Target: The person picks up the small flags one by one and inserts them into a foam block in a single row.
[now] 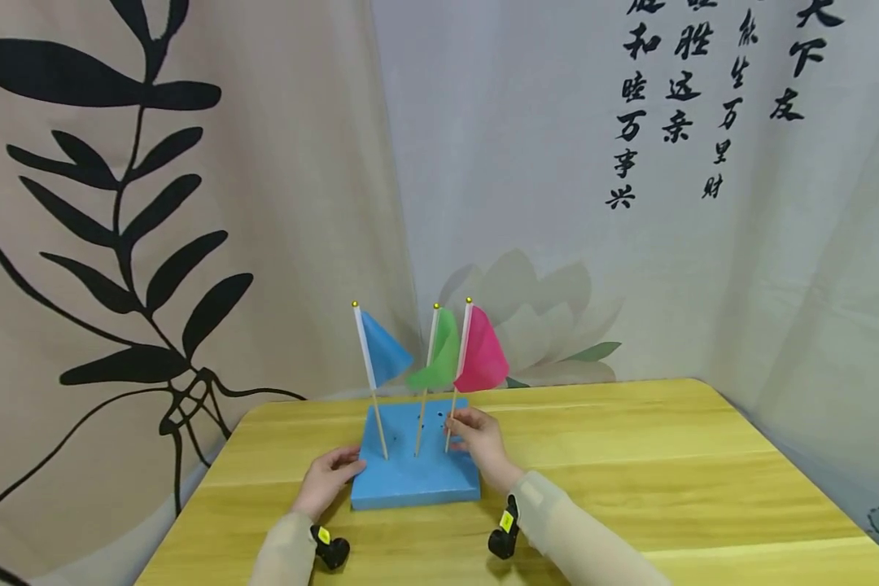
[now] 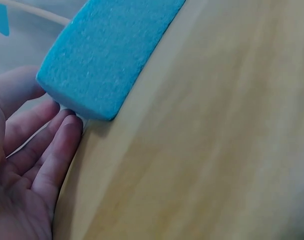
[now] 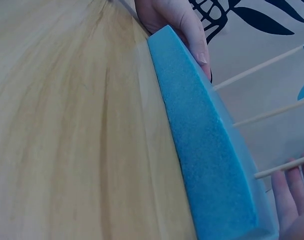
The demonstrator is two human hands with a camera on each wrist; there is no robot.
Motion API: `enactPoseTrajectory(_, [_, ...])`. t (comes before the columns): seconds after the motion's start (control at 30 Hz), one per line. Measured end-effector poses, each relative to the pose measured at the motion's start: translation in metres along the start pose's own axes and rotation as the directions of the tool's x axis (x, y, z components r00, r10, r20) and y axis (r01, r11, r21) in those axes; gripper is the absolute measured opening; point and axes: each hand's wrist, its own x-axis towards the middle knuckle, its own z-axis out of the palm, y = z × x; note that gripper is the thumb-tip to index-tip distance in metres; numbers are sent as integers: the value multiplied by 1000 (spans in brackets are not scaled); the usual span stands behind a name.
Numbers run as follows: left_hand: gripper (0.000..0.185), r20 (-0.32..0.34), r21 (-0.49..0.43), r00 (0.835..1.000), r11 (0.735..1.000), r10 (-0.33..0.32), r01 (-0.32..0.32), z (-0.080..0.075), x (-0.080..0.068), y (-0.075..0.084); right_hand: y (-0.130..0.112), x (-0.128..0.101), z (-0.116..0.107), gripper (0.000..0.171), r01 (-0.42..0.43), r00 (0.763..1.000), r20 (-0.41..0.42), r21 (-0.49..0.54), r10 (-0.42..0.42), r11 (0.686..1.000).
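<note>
A blue foam block (image 1: 417, 472) lies on the wooden table (image 1: 630, 456). Three small flags on thin sticks stand in it: blue (image 1: 384, 352), green (image 1: 441, 356) and pink (image 1: 481, 356). My right hand (image 1: 456, 423) pinches the pink flag's stick (image 3: 281, 167) low down, just above the block. My left hand (image 1: 352, 465) rests against the block's left edge with relaxed, nearly straight fingers (image 2: 57, 145) touching its corner (image 2: 92, 107). In the right wrist view the left hand (image 3: 179, 25) shows behind the block's far side (image 3: 201, 130).
Printed curtains hang close behind the table, with a leaf pattern (image 1: 146, 244) on the left and black writing (image 1: 674, 89) on the right. Several unused holes (image 1: 430, 420) dot the block's top. Bare tabletop stretches to the right and front.
</note>
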Motion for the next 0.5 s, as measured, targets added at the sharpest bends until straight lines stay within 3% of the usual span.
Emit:
enactPoseTrajectory(0.23, [45,-2,-13,999,999,-47,47,0,-1,-5,0,-5,-1,25,10,999,33,-24,-9,1000])
enactPoseTrajectory(0.5, [46,8,13,1000,1000,-17,16,1,1,5,-2,2,-5,21,21,1000,22,-38,-21,999])
